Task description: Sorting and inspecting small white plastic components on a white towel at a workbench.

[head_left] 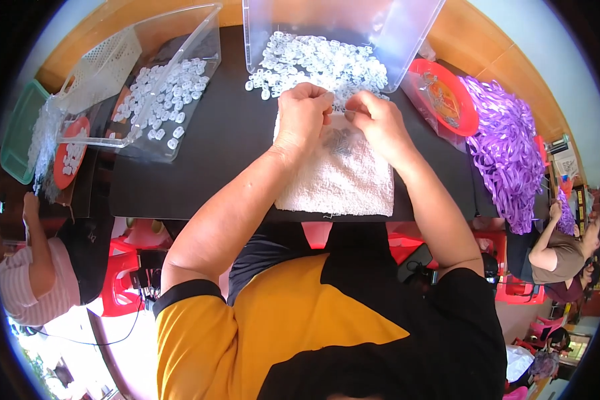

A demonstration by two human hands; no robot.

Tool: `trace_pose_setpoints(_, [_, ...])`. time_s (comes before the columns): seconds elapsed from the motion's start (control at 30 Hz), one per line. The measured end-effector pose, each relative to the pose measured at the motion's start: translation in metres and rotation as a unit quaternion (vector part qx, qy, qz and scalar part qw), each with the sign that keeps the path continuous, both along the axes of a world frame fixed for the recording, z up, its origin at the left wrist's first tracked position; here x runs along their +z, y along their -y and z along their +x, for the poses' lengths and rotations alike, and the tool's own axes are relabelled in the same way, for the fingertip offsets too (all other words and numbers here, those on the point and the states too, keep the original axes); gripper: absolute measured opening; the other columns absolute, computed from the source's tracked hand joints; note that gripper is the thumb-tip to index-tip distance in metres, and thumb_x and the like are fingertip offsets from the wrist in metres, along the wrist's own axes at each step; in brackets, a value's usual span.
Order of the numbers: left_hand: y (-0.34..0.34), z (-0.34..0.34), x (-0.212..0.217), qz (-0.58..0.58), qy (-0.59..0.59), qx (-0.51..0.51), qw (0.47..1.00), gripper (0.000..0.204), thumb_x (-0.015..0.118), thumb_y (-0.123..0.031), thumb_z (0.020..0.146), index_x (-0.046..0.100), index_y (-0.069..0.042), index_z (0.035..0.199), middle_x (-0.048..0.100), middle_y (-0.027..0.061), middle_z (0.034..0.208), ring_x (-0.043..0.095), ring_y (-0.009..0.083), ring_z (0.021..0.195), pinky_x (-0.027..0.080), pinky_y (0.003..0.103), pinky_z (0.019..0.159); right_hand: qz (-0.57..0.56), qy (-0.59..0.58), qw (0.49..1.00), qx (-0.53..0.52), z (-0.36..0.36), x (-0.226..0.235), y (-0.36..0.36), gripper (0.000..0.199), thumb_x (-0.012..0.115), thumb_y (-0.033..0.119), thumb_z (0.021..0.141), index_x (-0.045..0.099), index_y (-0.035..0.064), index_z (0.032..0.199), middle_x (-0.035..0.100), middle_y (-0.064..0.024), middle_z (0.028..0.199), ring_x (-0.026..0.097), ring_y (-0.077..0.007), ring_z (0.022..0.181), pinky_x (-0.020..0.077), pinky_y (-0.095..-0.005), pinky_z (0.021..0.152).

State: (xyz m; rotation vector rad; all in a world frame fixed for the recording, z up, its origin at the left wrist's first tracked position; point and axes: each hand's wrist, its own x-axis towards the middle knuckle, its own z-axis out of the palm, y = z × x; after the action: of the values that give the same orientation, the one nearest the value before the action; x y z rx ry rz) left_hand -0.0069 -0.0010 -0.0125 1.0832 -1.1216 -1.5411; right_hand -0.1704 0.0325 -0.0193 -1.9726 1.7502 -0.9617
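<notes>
Over the far edge of a white towel [340, 183], both my hands are raised close together. My left hand [301, 115] has its thumb and fingers pinched; whatever it holds is too small to make out. The fingertips of my right hand [379, 125] are also pressed together, a short gap from the left, and their content cannot be made out. Between my wrists, a small patch of fine grey pieces [337, 141] lies on the towel. Just beyond my fingers spreads a heap of small clear-white plastic pieces [313, 60], spilling from a clear plastic bin [407, 47] lying on its side.
Left on the black table [200, 183], another clear bin [213, 40] holds similar pieces. A red oval tray [65, 170] and green tray [13, 143] are farther left. To the right are a red bowl [470, 110] and purple ribbons [507, 153]. Other people sit at both sides.
</notes>
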Motion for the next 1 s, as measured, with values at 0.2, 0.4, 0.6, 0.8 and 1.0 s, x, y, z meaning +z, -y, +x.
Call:
trace_pose_setpoints(0.2, [0.003, -0.002, -0.004, -0.015, 0.002, -0.013, 1.0, 0.007, 0.063, -0.006, 0.084, 0.062, 0.0, 0.082, 0.055, 0.0027, 0.065, 0.048, 0.0093, 0.049, 0.036, 0.024, 0.04, -0.071, -0.231, 0.965, -0.102, -0.022, 0.029, 0.065, 0.018, 0.055, 0.014, 0.084, 0.064, 0.0021, 0.094, 0.067, -0.0199, 0.087, 0.065, -0.0378, 0.087, 0.05, -0.0478, 0.075])
trace_pose_setpoints(0.4, [0.003, -0.004, -0.002, -0.024, 0.02, -0.013, 0.999, 0.007, 0.062, -0.006, 0.083, 0.062, 0.001, 0.082, 0.056, 0.0026, 0.064, 0.049, 0.0087, 0.049, 0.037, 0.024, 0.039, 0.043, -0.363, 0.922, -0.124, -0.012, 0.04, 0.133, 0.025, 0.051, 0.014, 0.083, 0.066, -0.0016, 0.097, 0.068, -0.0209, 0.094, 0.066, -0.0386, 0.093, 0.0514, -0.0488, 0.077])
trace_pose_setpoints(0.6, [0.0, -0.006, 0.0, -0.024, 0.033, -0.02, 0.999, 0.008, 0.063, -0.007, 0.083, 0.063, 0.001, 0.082, 0.055, 0.002, 0.063, 0.047, 0.0081, 0.047, 0.036, 0.024, 0.039, 0.041, -0.349, 0.934, -0.06, 0.016, 0.051, 0.183, 0.033, 0.055, 0.026, 0.085, 0.068, 0.004, 0.105, 0.068, -0.0184, 0.099, 0.065, -0.0373, 0.098, 0.0504, -0.0469, 0.082])
trace_pose_setpoints(0.8, [0.002, -0.003, -0.008, -0.046, 0.052, -0.009, 0.998, 0.01, 0.065, -0.008, 0.082, 0.063, 0.001, 0.082, 0.055, 0.0016, 0.061, 0.047, 0.0075, 0.047, 0.035, 0.024, 0.039, 0.099, -0.376, 0.921, -0.017, 0.053, 0.03, 0.189, 0.046, 0.051, 0.041, 0.09, 0.054, 0.0267, 0.134, 0.054, -0.0103, 0.13, 0.051, -0.0319, 0.121, 0.042, -0.0448, 0.099])
trace_pose_setpoints(1.0, [0.004, -0.007, -0.01, -0.035, 0.033, -0.007, 0.999, 0.01, 0.066, -0.008, 0.081, 0.063, 0.001, 0.08, 0.056, 0.0014, 0.062, 0.048, 0.0073, 0.049, 0.036, 0.024, 0.041, 0.024, -0.316, 0.946, 0.065, 0.034, 0.015, 0.18, 0.026, 0.062, 0.031, 0.084, 0.068, 0.0185, 0.106, 0.062, -0.0077, 0.112, 0.059, -0.0284, 0.108, 0.047, -0.0415, 0.089])
